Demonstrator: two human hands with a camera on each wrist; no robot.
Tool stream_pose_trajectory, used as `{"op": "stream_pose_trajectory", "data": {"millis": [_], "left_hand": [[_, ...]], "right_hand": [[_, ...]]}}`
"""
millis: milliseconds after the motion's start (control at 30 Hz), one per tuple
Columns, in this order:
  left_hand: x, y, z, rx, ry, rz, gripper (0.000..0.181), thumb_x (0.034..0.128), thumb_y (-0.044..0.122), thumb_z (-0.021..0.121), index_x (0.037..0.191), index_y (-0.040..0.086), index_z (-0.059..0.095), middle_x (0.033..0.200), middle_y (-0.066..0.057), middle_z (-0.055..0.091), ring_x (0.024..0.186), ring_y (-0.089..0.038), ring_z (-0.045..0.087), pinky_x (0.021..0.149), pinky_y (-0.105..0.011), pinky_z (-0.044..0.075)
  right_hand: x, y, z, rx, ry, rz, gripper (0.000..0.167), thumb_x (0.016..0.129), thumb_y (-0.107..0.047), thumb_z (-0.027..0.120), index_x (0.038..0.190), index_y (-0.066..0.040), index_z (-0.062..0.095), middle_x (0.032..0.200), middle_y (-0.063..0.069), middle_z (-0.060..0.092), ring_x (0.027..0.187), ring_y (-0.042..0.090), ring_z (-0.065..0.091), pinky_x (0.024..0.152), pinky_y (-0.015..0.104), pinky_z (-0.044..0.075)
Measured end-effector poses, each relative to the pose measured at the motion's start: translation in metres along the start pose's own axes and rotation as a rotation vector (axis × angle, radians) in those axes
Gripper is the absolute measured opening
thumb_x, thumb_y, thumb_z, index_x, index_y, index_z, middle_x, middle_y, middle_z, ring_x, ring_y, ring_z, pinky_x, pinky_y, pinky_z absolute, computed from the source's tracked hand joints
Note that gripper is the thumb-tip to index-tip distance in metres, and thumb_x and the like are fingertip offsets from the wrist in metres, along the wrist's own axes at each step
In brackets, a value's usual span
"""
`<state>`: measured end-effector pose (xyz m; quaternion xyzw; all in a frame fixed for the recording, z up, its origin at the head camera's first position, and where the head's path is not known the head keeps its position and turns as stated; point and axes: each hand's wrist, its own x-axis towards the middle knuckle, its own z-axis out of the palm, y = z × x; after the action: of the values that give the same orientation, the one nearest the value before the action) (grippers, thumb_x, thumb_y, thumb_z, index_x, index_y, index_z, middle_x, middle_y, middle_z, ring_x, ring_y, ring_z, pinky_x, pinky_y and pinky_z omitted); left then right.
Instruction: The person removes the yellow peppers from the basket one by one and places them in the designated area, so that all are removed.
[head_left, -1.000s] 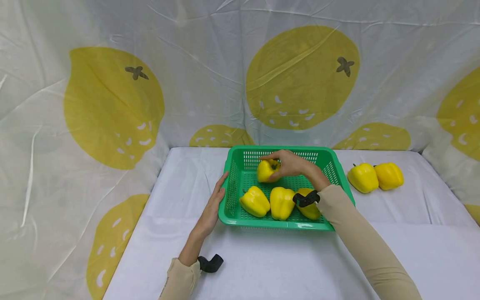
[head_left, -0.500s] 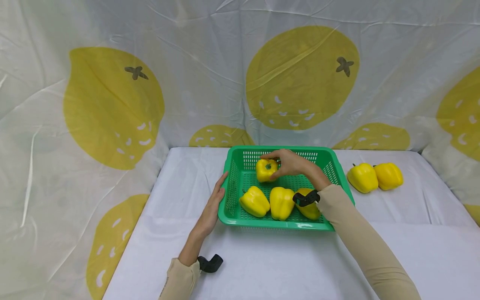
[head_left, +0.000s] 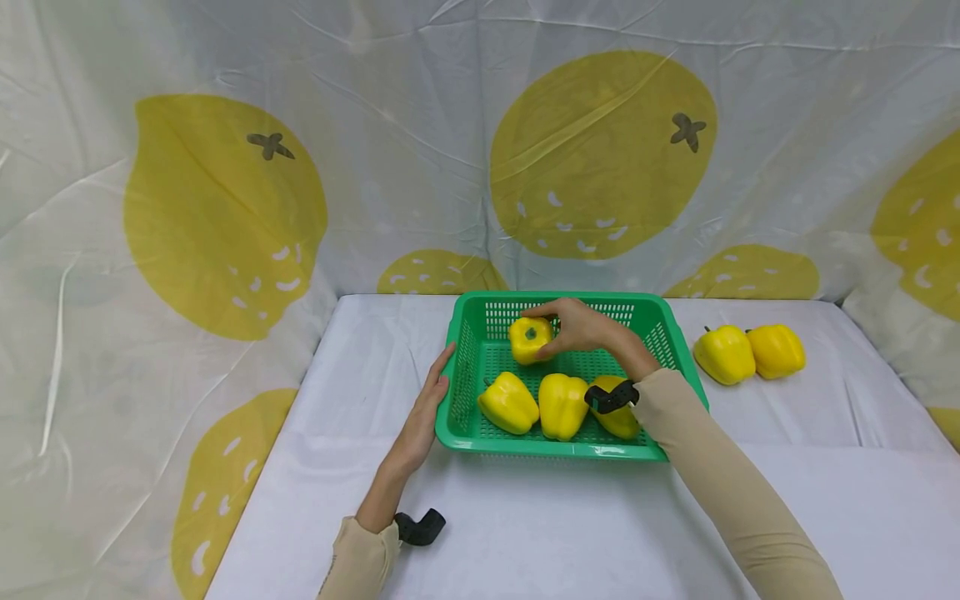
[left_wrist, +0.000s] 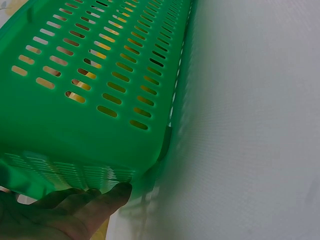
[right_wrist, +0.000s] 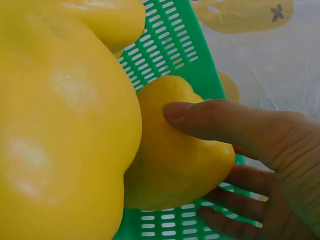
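A green plastic basket [head_left: 551, 450] stands on the white cloth. Inside its back half, my right hand [head_left: 577, 327] holds a yellow bell pepper [head_left: 527, 342] between thumb and fingers, its stem end facing the head camera. In the right wrist view the thumb [right_wrist: 215, 120] lies across this pepper [right_wrist: 170, 165]. My left hand [head_left: 420, 421] rests against the basket's left side with its fingers extended; the left wrist view has these fingers [left_wrist: 100, 207] touching the green wall [left_wrist: 75, 130]. Along the basket's front half lie a left pepper [head_left: 510, 403], a middle pepper [head_left: 562, 407] and a partly covered right pepper [head_left: 617, 421].
Two more yellow bell peppers, one nearer [head_left: 724, 355] and one beside it [head_left: 777, 351], lie on the cloth right of the basket. A lemon-print curtain [head_left: 420, 167] hangs behind the table [head_left: 555, 533].
The bell pepper in my right hand has turned, bringing its stem end round to face the head camera, and shifted slightly left. My left hand and the basket have stayed put.
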<state>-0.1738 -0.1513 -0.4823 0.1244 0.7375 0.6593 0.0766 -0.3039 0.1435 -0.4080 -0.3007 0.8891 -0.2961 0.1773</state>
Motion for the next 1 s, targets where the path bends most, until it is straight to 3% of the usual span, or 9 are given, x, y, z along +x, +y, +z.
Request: {"op": "stream_pose_trajectory", "data": {"millis": [500,700,1000], "left_hand": [[0.0011,0.0011,0.0006,0.007,0.002,-0.001,0.050,0.1142,0.043,0.022,0.164,0.042,0.017,0.174,0.008,0.009,0.162,-0.022,0.007,0.128,-0.060,0.006],[0.0006,0.0010,0.0006,-0.001,0.000,0.006,0.049,0.1144,0.043,0.021,0.163,0.043,0.018,0.174,0.009,0.010,0.162,-0.021,0.007,0.129,-0.059,0.005],[-0.0005,0.0009,0.0003,-0.003,-0.003,0.001,0.049,0.1142,0.044,0.022,0.163,0.045,0.018,0.173,0.010,0.011,0.161,-0.018,0.008,0.129,-0.058,0.005]], "right_hand": [[0.0029,-0.0003,0.0034,0.000,-0.040,0.005,0.072,0.089,-0.021,0.082,0.152,-0.005,0.050,0.152,0.019,0.053,0.133,0.036,0.056,0.109,0.051,0.048],[0.0030,0.0000,0.0044,0.085,0.006,0.055,0.068,0.088,-0.026,0.084,0.144,-0.005,0.051,0.145,0.018,0.057,0.135,0.036,0.053,0.113,0.052,0.045],[0.0018,-0.0004,0.0048,0.080,0.059,0.009,0.066,0.088,-0.029,0.085,0.144,-0.008,0.058,0.143,0.013,0.062,0.126,0.030,0.060,0.106,0.048,0.050]]}}
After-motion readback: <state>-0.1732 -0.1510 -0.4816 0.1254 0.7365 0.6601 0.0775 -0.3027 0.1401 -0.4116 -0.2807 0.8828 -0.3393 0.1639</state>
